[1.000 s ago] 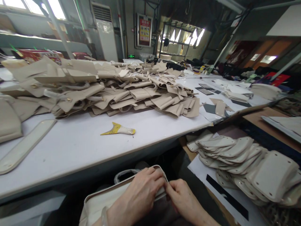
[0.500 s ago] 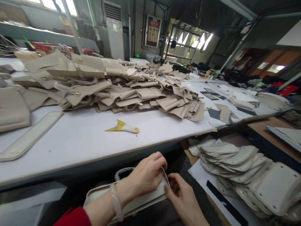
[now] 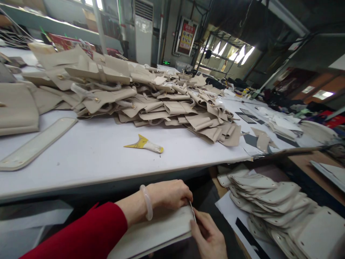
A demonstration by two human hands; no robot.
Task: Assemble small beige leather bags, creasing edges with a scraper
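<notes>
A pale, flat-sided bag (image 3: 159, 228) lies tilted in front of me below the table's edge, partly hidden by my forearm. My left hand (image 3: 172, 194), with a bracelet at the wrist and a red sleeve, is closed on its upper right corner. From the other side my right hand (image 3: 206, 233) pinches the thin end edge between thumb and fingers. Both hands meet at this edge, and the left fingertips are mostly hidden. On the table beyond lies a yellow and white forked tool (image 3: 145, 144).
Beige bag pieces with wrapped handles (image 3: 151, 100) are heaped across the white table (image 3: 88, 154). A long pale strip (image 3: 37, 145) lies at the left. Pale panels with holes (image 3: 272, 194) are stacked at my right, beside a black strip (image 3: 250, 239). The table edge runs just beyond my hands.
My view has turned slightly left. The left forearm and sleeve reach further in, and the bag's wrapped handle is out of sight. Both hands stay at the bag's right edge.
</notes>
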